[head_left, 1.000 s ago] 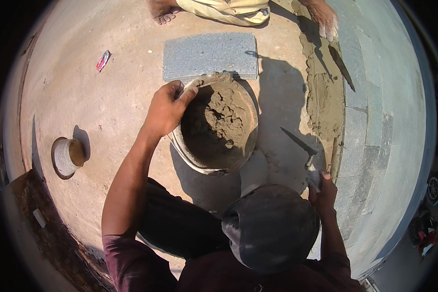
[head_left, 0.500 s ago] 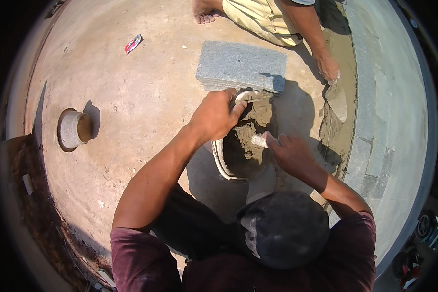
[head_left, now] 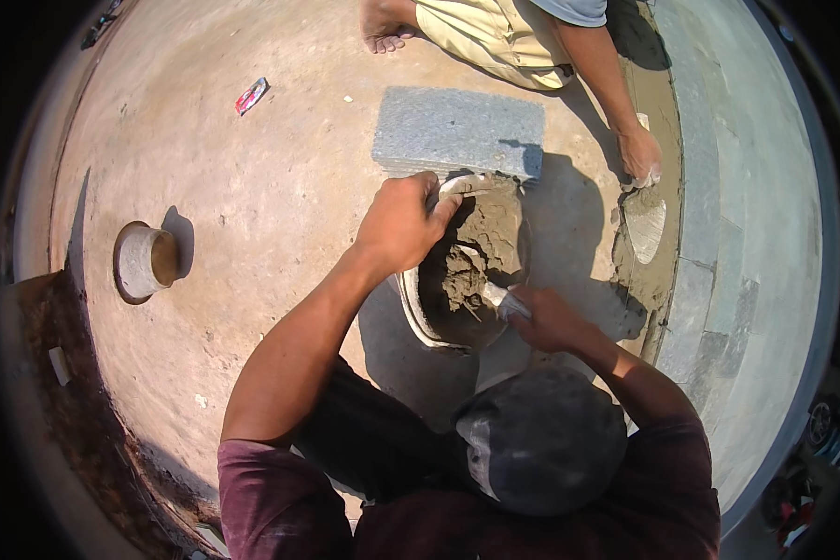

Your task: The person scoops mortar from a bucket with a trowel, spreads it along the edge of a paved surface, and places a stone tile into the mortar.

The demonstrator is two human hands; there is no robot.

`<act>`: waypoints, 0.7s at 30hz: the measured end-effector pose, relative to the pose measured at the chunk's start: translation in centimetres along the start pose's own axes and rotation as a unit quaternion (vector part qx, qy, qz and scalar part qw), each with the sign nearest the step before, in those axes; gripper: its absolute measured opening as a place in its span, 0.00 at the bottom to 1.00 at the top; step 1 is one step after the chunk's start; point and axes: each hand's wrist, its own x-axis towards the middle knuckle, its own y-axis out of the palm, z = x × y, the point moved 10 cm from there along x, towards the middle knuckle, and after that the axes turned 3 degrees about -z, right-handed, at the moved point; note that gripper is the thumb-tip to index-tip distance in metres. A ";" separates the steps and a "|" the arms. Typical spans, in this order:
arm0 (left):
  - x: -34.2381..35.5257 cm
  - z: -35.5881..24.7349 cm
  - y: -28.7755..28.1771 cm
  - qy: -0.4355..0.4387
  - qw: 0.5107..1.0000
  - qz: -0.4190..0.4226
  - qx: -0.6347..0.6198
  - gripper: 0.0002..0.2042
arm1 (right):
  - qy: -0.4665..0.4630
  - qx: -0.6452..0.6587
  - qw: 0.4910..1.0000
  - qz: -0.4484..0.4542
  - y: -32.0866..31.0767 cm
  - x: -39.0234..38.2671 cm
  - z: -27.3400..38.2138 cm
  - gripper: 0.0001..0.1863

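Directions taken from the pail as the dial's centre; entries run left to right.

1. Pipe stub, pale, short, round; at 9 o'clock, set in a round hole in the floor, shadow beside it.
2. Wrapper, small, red and silver; at 10 o'clock, flat on the floor.
3. Left hand, bare; at 10 o'clock, gripping the pail's edge, thumb and fingers curled about it.
4. Pail, round, pale-rimmed; mouth toward the viewer, between both hands.
5. Stack of slabs, grey, rectangular; at 12 o'clock, just beyond the pail.
6. Mortar, grey-brown, lumpy; inside the pail and smeared on its far edge.
7. Trowel, handle pale with residue; over the pail's 4 o'clock side, pointing inward, blade partly lost among the mortar.
8. Cap, dark; at 5 o'clock, between the maroon sleeves.
9. Right hand, bare; at 4 o'clock, closed around the trowel's handle.
10. Co-worker's hand; at 2 o'clock, grasping a second trowel, its pale blade lying on the mortar bed at 3 o'clock.
11. Mortar bed, long wet strip; from 1 to 4 o'clock.
12. Laid slabs, grey; at 3 o'clock, alongside the bed's outer edge.
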 end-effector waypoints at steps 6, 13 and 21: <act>-0.1 0.3 -0.4 -0.028 0.999 0.005 0.021 0.19 | 0.039 0.183 0.979 0.074 3.3 -0.2 1.8 0.19; 0.5 0.1 0.3 -0.041 0.999 0.000 0.014 0.20 | 0.023 0.278 0.958 0.063 2.2 -2.5 1.8 0.18; 1.4 0.0 1.5 -0.051 0.998 -0.005 -0.030 0.19 | 0.041 0.319 0.946 -0.033 -0.7 -7.0 -0.4 0.18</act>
